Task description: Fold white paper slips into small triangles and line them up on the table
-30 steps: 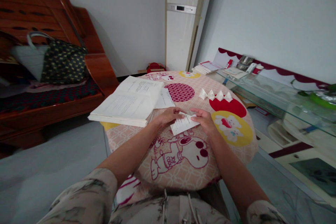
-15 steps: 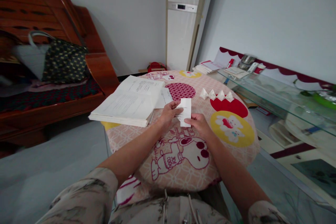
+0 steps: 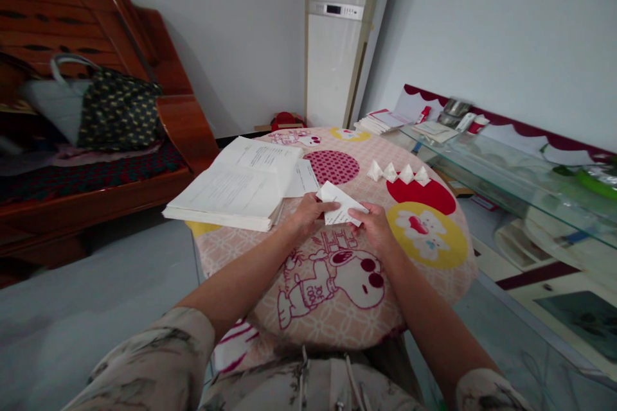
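Between my hands is a small folded piece of printed paper (image 3: pixel 340 200), tilted, with a slanted top edge. My left hand (image 3: pixel 311 210) pinches its left side, thumb lying across the front. At its right end my right hand (image 3: pixel 373 221) grips it, also with the thumb on top. Both hands are just above the cloth-covered round table (image 3: pixel 332 327). To the left lies a thick open book (image 3: pixel 241 180) with printed pages. A loose printed sheet (image 3: pixel 304 178) sticks out beside it. Several small white folded paper shapes (image 3: pixel 391 172) stand in a row at the right.
A glass-topped cabinet (image 3: pixel 520 180) borders the table on the right, with a stack of papers (image 3: pixel 380 121) and metal containers (image 3: pixel 453 112) on it. On the left is a wooden bench (image 3: pixel 178 122) holding a patterned bag (image 3: pixel 120 109). A tall white appliance (image 3: pixel 332 64) stands behind.
The paper was an upright narrow strip; now it is turned, with a slanted folded edge. My right hand has moved slightly up and right along it.
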`<state>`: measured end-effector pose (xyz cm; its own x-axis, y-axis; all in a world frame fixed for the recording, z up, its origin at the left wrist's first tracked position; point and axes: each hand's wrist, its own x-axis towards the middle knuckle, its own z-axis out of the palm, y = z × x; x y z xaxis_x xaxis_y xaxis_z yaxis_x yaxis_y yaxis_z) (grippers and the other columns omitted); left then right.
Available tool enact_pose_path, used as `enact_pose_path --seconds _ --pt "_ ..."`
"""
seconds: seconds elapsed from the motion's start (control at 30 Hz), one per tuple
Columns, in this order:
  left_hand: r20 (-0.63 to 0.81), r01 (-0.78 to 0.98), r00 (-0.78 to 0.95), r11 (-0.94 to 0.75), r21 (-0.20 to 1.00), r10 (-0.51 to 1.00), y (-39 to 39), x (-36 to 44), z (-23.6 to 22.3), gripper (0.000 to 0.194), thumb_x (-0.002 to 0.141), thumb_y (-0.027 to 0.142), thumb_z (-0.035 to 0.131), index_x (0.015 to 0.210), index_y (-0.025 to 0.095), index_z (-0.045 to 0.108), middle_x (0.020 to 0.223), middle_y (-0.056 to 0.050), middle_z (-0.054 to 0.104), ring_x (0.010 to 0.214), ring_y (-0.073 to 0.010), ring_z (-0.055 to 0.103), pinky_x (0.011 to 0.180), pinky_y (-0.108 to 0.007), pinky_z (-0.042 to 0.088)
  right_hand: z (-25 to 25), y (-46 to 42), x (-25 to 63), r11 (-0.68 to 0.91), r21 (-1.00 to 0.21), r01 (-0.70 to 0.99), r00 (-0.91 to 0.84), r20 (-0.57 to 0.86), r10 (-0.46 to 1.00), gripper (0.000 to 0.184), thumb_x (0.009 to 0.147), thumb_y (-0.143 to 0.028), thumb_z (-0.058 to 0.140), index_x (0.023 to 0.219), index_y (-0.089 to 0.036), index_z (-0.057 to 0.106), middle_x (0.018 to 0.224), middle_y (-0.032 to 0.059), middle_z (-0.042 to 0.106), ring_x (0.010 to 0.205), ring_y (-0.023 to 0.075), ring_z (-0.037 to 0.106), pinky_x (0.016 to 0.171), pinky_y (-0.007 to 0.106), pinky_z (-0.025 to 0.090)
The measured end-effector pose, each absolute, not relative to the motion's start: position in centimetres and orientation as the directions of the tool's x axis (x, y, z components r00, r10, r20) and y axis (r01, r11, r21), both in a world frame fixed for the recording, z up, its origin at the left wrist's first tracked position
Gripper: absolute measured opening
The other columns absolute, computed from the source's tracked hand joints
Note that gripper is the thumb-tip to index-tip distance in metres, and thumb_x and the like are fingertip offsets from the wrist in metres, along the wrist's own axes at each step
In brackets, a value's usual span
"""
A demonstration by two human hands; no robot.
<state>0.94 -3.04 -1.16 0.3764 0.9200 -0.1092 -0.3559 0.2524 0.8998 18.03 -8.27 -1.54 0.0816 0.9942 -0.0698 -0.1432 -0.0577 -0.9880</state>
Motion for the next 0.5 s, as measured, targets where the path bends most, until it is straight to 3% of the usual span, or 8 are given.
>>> enact_pose_path --seconds 0.23,0.5 --pt "-0.086 -0.319 0.365 0.212 0.924 0.927 -2.9 0.7 -1.2 0.031 0.054 0.024 0.087 0.077 0.009 0.072 0.074 -0.008 0.074 0.059 -0.0163 0.065 0.059 -0.029 0.052 -1.0 -8.6 18.2 -0.1 -0.985 -0.138 0.065 -0.109 0.992 0.031 0.057 -0.033 0.082 0.079 -0.014 0.07 0.052 0.0005 0.064 0.04 0.0117 0.05 0.036 0.022 0.036" --pt "-0.17 0.041 0.48 0.171 0.984 0.861 -1.5 -1.5 -1.1 0.018 0.063 0.023 0.077 0.078 0.013 0.074 0.07 -0.003 0.07 0.055 -0.0108 0.056 0.052 -0.022 0.041 -1.1 -8.5 19.8 -0.125 -0.992 0.023 0.004 -0.125 0.992 0.024 0.059 -0.034 0.076 0.072 -0.016 0.069 0.05 -0.0001 0.062 0.039 0.0108 0.046 0.036 0.022 0.031"
